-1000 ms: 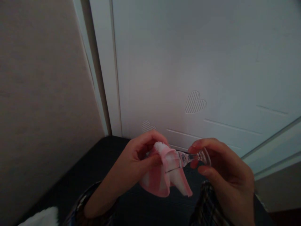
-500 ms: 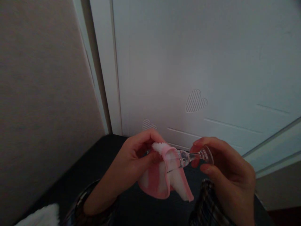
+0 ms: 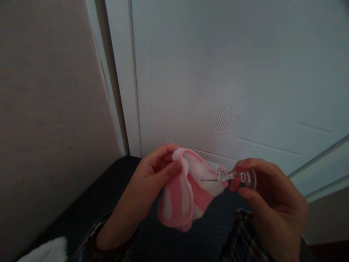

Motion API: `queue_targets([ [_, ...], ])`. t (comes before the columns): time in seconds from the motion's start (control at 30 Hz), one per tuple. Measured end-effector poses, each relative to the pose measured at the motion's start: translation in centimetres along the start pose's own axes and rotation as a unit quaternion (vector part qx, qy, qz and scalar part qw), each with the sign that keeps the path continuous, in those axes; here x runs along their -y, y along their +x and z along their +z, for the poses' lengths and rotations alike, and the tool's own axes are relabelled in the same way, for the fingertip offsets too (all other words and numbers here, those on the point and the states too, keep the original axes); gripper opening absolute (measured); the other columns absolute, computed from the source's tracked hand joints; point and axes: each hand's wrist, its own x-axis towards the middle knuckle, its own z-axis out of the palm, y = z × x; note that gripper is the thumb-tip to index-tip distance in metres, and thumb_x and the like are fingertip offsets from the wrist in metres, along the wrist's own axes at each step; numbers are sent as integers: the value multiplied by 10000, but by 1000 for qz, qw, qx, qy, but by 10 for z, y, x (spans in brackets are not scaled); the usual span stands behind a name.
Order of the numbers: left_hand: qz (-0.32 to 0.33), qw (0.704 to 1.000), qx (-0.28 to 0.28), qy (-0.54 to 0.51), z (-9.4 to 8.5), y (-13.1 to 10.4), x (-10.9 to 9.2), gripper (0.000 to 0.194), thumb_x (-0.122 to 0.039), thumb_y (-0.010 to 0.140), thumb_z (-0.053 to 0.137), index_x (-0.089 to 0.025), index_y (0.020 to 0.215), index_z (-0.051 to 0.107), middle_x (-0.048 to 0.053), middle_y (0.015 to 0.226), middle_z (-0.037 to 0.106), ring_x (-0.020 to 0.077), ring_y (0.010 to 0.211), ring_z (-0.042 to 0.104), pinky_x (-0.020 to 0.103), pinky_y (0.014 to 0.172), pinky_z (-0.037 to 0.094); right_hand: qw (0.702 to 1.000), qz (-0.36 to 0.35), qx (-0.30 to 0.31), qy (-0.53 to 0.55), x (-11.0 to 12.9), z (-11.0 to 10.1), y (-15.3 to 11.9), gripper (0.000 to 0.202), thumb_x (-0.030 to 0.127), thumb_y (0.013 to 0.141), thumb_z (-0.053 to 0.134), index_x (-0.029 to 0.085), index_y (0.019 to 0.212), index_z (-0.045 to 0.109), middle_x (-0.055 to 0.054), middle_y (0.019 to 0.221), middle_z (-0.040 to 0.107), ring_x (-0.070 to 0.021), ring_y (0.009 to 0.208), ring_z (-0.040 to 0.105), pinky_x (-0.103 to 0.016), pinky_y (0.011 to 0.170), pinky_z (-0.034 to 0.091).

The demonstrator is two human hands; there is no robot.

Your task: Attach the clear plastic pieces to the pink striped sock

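Observation:
My left hand (image 3: 152, 178) pinches a pink-and-white striped cloth (image 3: 174, 196) between thumb and fingers, and the cloth hangs in folds below it. Held sideways in my right hand (image 3: 272, 196) is a small clear stemmed glass (image 3: 224, 174). The thumb and fingers grip it near its round foot, at the right. Its bowl points left and lies against the spread part of the cloth, so the pink and white show through it. Both hands are above a dark tabletop.
The dark tabletop (image 3: 109, 189) meets a white panel (image 3: 177, 83) with embossed hearts at the back. To the left rises a beige wall (image 3: 51, 102). A white fluffy cloth (image 3: 49, 251) lies at the bottom left corner.
My right hand has moved right with the glass, drawing its bowl out of the cloth's fold. The cloth has opened out behind the bowl. My left hand has shifted slightly up.

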Motion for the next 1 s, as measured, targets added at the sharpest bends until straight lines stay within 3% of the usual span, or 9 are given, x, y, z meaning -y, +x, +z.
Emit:
queue_targets([
  [0.17,-34,996,-80,-5,3,0,1,189,-358,783,674,-209,887,622,-30,685,613,80,545,547,133,464,411,999,2,12,-38,-3,1,1,302,100,784,671,267,1033,627,32,883,605,-119,751,578,-238,667,449],
  [0.23,-35,995,-88,6,5,1,3,219,-371,784,670,-211,923,616,-25,708,626,95,567,577,147,484,435,998,-1,17,-56,-4,1,1,293,109,792,667,269,1033,619,25,903,604,-129,789,580,-248,688,452],
  [0.33,-28,998,-62,14,10,0,4,235,-397,786,664,-207,917,621,-16,734,651,96,562,593,148,477,442,996,-9,19,-87,-4,2,3,274,125,794,672,272,1019,616,24,920,597,-132,817,574,-254,714,454],
  [0.6,-1,999,25,-27,17,-6,-1,80,-262,827,639,-224,887,602,-36,671,669,82,505,604,142,482,461,992,0,-6,-123,-5,3,4,266,171,797,678,284,1030,615,27,939,633,-147,846,601,-267,720,467],
  [0.7,13,998,32,-54,14,-6,-1,138,-172,784,669,-223,896,607,2,898,709,109,649,654,159,571,497,991,25,2,-132,-7,3,6,259,182,800,674,277,1031,607,26,926,649,-150,825,614,-278,722,472],
  [0.8,17,991,73,-113,13,-4,-2,187,-148,734,657,-210,902,601,52,1186,645,212,905,666,268,767,529,991,31,8,-132,-8,3,8,242,180,809,662,275,1025,606,20,932,655,-158,830,619,-288,729,476],
  [0.9,15,985,86,-149,14,-1,-6,129,-200,751,593,-182,880,592,99,1198,641,280,1043,619,353,870,504,990,33,14,-135,-8,1,8,252,184,812,663,286,1036,605,20,956,656,-159,840,621,-287,731,480],
  [1.0,-1,991,35,-131,16,0,-6,49,-218,847,525,-195,860,567,82,1131,675,257,1021,628,341,817,522,988,28,35,-145,-7,0,8,266,186,814,665,304,1045,601,34,971,659,-145,849,622,-271,740,479],
])
